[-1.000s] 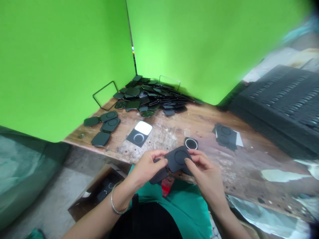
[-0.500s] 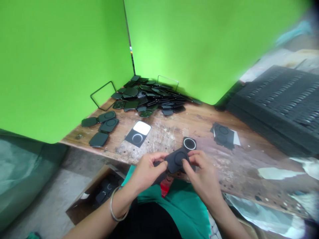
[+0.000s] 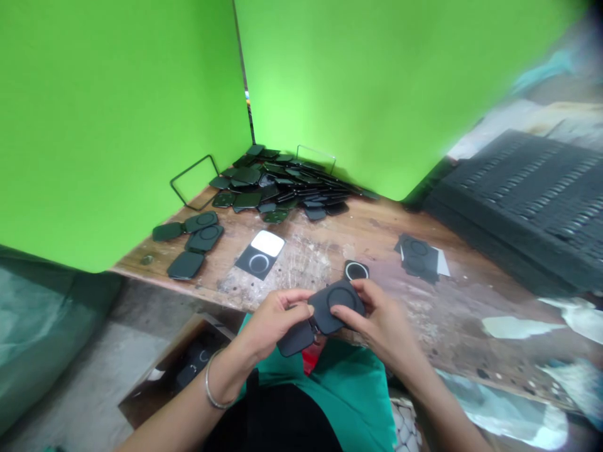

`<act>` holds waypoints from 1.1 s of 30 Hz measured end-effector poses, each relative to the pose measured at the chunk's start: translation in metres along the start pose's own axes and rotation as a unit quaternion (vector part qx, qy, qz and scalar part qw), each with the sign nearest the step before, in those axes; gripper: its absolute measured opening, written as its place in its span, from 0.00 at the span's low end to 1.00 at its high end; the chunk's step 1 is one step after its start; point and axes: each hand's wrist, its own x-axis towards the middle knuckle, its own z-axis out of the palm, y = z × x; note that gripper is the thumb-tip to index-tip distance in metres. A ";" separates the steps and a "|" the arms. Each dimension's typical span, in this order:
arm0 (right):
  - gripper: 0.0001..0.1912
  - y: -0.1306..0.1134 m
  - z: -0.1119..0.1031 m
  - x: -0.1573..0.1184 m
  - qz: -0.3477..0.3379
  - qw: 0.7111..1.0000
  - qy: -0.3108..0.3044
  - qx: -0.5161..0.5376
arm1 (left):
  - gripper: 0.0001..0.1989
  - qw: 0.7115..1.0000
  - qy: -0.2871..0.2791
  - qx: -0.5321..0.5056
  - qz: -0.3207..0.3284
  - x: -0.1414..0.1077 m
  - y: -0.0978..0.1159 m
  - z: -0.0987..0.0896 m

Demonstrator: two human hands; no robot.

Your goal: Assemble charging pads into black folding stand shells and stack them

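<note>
Both hands hold a dark folding wireless charger [image 3: 322, 309] above the table's front edge. One square panel with a round ring faces up, and a second panel hangs below it to the left, joined at a hinge. My left hand [image 3: 271, 323] pinches it near the hinge, with the thumb on top. My right hand [image 3: 384, 320] grips the ringed panel's right side, its thumb lying by the ring. Just beyond the fingers lies a dark square piece with a white ring [image 3: 357, 270]. The undersides of the held panels are hidden.
A heap of dark panels [image 3: 277, 182] lies at the back corner; several folding chargers [image 3: 205, 237] rest at left. Also on the wooden table [image 3: 306, 263] are a card with a white square [image 3: 267, 243] and dark sheets [image 3: 419, 257]. A black tray [image 3: 518, 207] stands right, an open box [image 3: 155, 376] below left.
The charger has come down slightly and toward me, and its lower left panel now shows more fully. My right thumb has moved left over the ringed panel.
</note>
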 end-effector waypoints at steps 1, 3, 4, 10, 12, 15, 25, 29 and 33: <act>0.17 -0.003 0.004 0.000 0.019 0.997 -0.013 0.073 | 0.19 1.000 -0.006 0.010 0.004 0.000 -0.001 -0.001; 0.20 -0.007 0.014 0.000 0.069 0.983 -0.017 0.168 | 0.18 0.999 -0.017 0.036 0.020 -0.002 -0.003 -0.001; 0.22 -0.007 0.018 0.000 0.096 0.976 -0.012 0.195 | 0.17 0.998 -0.021 0.046 0.028 -0.003 -0.003 -0.002; 0.27 0.009 0.028 0.009 0.202 0.932 0.008 0.302 | 0.18 0.994 0.007 0.093 0.055 -0.014 0.005 -0.025; 0.27 0.015 0.026 0.011 0.185 0.932 0.024 0.311 | 0.19 0.986 0.083 0.115 0.092 -0.018 0.017 -0.049; 0.29 0.020 0.023 0.008 0.171 0.942 0.010 0.288 | 0.21 0.924 0.274 0.214 0.162 -0.020 0.040 -0.103; 0.29 0.023 0.035 -0.005 0.133 0.965 -0.073 0.216 | 0.20 0.733 0.501 0.428 0.170 -0.015 0.079 -0.215; 0.27 0.021 0.037 -0.005 0.118 0.970 -0.060 0.203 | 0.13 0.684 0.483 0.509 0.201 -0.007 0.070 -0.184; 0.27 0.018 0.041 -0.006 0.112 0.970 -0.078 0.201 | 0.17 0.687 0.378 0.593 0.186 0.015 0.049 -0.136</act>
